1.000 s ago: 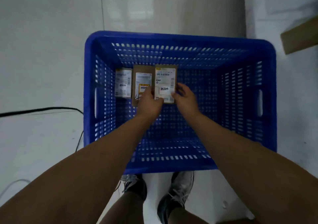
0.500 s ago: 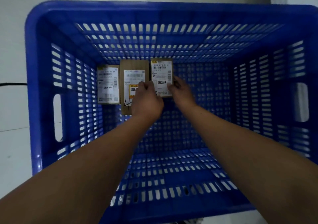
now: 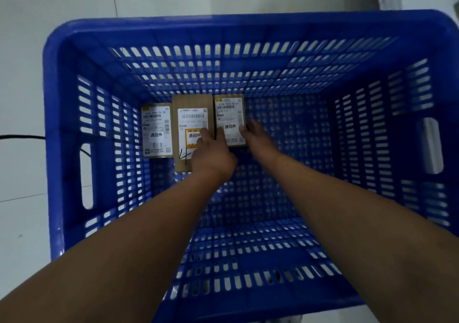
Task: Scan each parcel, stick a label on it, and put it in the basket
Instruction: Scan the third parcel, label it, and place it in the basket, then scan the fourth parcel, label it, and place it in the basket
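Blue slotted plastic basket point(image 3: 62, 129) on the pale tiled floor point(image 3: 22, 49). I count three parcels in a row along its far wall, left of centre, lying flat with labels up. Going by the stickers, I'd judge three scanned, labelled and binned, with the third only now being set down. No parcels show outside the basket, so I can't say how many are left.

Tall brown cardboard parcel point(image 3: 192, 104) sits in the middle: white shipping label, yellow-framed sticker, black pen mark toward its near end. Short parcel mostly covered by a white label point(image 3: 156, 130) is just beside it, toward the left wall. Narrow brown parcel with a white label point(image 3: 229, 114) is tight on its right, and that's the one in hand. Each has a small white sticker with three printed characters.

Left hand point(image 3: 211, 154): fingertips on the narrow parcel's left edge, overlapping the middle one. Pinching or only pressing, I can't tell. Right hand point(image 3: 258, 139): blurred, fingers fairly straight, touching the right edge. Black cable point(image 3: 22, 137) lies on the floor beyond the left wall.
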A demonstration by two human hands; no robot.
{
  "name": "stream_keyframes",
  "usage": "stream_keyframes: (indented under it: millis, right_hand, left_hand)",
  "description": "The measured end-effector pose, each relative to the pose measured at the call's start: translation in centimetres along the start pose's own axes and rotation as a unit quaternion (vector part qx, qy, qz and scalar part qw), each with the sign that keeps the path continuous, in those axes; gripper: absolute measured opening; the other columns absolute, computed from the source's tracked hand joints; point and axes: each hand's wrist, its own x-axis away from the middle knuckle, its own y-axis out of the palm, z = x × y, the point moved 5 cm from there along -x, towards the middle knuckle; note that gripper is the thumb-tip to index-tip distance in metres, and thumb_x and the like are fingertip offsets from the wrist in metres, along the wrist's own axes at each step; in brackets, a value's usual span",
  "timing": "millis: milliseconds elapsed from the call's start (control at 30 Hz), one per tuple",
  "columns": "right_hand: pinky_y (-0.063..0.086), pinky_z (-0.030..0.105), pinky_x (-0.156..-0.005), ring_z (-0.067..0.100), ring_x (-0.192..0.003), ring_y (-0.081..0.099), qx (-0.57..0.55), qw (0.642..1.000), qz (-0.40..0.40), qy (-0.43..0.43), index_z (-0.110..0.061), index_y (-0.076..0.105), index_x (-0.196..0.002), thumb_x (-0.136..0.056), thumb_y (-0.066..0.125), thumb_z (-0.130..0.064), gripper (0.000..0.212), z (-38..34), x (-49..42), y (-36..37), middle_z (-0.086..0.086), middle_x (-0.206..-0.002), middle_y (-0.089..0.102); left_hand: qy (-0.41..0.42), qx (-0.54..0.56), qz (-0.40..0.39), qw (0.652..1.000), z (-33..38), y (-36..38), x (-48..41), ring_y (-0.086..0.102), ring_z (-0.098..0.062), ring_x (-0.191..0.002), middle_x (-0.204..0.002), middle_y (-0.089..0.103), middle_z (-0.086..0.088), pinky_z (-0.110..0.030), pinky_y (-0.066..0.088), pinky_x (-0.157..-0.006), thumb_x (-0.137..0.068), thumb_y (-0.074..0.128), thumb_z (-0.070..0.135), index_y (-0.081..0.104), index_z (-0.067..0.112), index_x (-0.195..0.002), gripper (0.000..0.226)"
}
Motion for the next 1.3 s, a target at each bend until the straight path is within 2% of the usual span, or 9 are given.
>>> stream_keyframes:
  millis: [133,267,333,433,567,833,1033,1167,1300]
  right_hand:
    - [0.04,0.033,-0.116,0.019,-0.148,0.041,-0.027,0.998,0.062,-0.011,-0.02,0.024,-0.164,-0.106,0.058,-0.027,0.068,-2.1,4.1,-0.9,0.0,-0.166,0.035]
    - [0.046,0.033,-0.115,0.009,-0.137,0.053,-0.035,0.987,0.094,-0.125,-0.016,0.047,-0.153,-0.107,0.054,-0.013,0.047,-8.3,11.8,-3.2,0.0,-0.154,0.053]
    - [0.051,0.031,-0.11,0.002,-0.126,0.061,-0.043,0.976,0.122,-0.173,-0.015,0.056,-0.146,-0.108,0.052,-0.012,0.038,-12.3,16.5,-5.2,-0.003,-0.143,0.062]
    - [0.054,0.042,-0.108,0.01,-0.123,0.066,-0.062,0.959,0.175,-0.213,-0.018,0.063,-0.139,-0.107,0.052,-0.015,0.034,-18.7,23.5,-8.6,-0.002,-0.135,0.068]
    - [0.058,0.037,-0.101,0.005,-0.114,0.069,-0.061,0.941,0.232,-0.237,-0.024,0.065,-0.135,-0.108,0.051,-0.019,0.031,-26.9,32.8,-13.0,-0.006,-0.127,0.071]
    - [0.055,0.047,-0.105,0.01,-0.119,0.068,-0.097,0.91,0.289,-0.28,-0.033,0.065,-0.132,-0.104,0.052,-0.034,0.031,-35.3,50.2,-19.9,-0.012,-0.127,0.071]
    - [0.052,0.054,-0.106,0.016,-0.125,0.065,-0.116,0.904,0.268,-0.313,-0.035,0.062,-0.136,-0.1,0.05,-0.039,0.038,-37.0,64.8,-22.5,-0.011,-0.133,0.069]
    - [0.053,0.05,-0.106,0.011,-0.123,0.066,-0.113,0.893,0.287,-0.328,-0.028,0.064,-0.136,-0.102,0.055,-0.018,0.036,-36.4,74.7,-24.5,-0.012,-0.131,0.07]
    - [0.054,0.054,-0.103,0.015,-0.12,0.067,-0.153,0.874,0.334,-0.319,-0.034,0.064,-0.133,-0.098,0.057,-0.025,0.036,-34.3,83.7,-26.6,-0.013,-0.132,0.069]
  left_hand:
    - [0.027,0.108,0.066,0.992,1.7,-3.0,2.1,0.059,-0.035,-0.119,-0.147,0.04,-0.014,-0.051,0.056,-0.094,-0.099,0.053,0.027,0.041,0.017,-0.154,0.057]
    - [0.081,0.233,0.136,0.959,6.8,-8.9,7.2,0.064,-0.018,-0.099,-0.126,0.056,0.001,-0.042,0.057,-0.086,-0.101,0.052,0.03,0.06,0.026,-0.136,0.037]
    - [0.117,0.291,0.173,0.934,10.1,-12.7,11.0,0.059,-0.002,-0.087,-0.109,0.059,0.008,-0.028,0.051,-0.079,-0.099,0.054,0.027,0.066,0.028,-0.125,0.028]
    - [0.17,0.374,0.21,0.887,15.5,-18.3,16.9,0.057,0.004,-0.086,-0.099,0.062,0.009,-0.01,0.041,-0.073,-0.099,0.059,0.018,0.071,0.023,-0.117,0.023]
    - [0.202,0.471,0.227,0.828,22.1,-25.2,23.6,0.063,-0.008,-0.086,-0.098,0.067,0.004,-0.029,0.054,-0.078,-0.097,0.063,0.014,0.072,0.02,-0.111,0.018]
    - [0.204,0.612,0.155,0.748,32.5,-35.4,38.5,0.063,0.002,-0.068,-0.085,0.068,0.0,-0.016,0.052,-0.061,-0.101,0.06,0.005,0.071,0.009,-0.112,0.016]
    - [0.28,0.595,0.181,0.731,38.8,-40.9,52.1,0.061,-0.005,-0.068,-0.077,0.062,0.0,-0.026,0.056,-0.067,-0.101,0.06,0.006,0.073,0.009,-0.11,0.016]
    - [0.349,0.567,0.163,0.728,42.4,-41.6,61.8,0.06,-0.042,-0.076,-0.082,0.06,-0.023,-0.047,0.056,-0.072,-0.1,0.06,0.006,0.073,0.012,-0.109,0.017]
    - [0.414,0.522,0.132,0.734,44.7,-41.3,69.8,0.062,-0.032,-0.077,-0.078,0.062,-0.011,-0.056,0.056,-0.077,-0.098,0.063,0.008,0.073,0.01,-0.109,0.015]
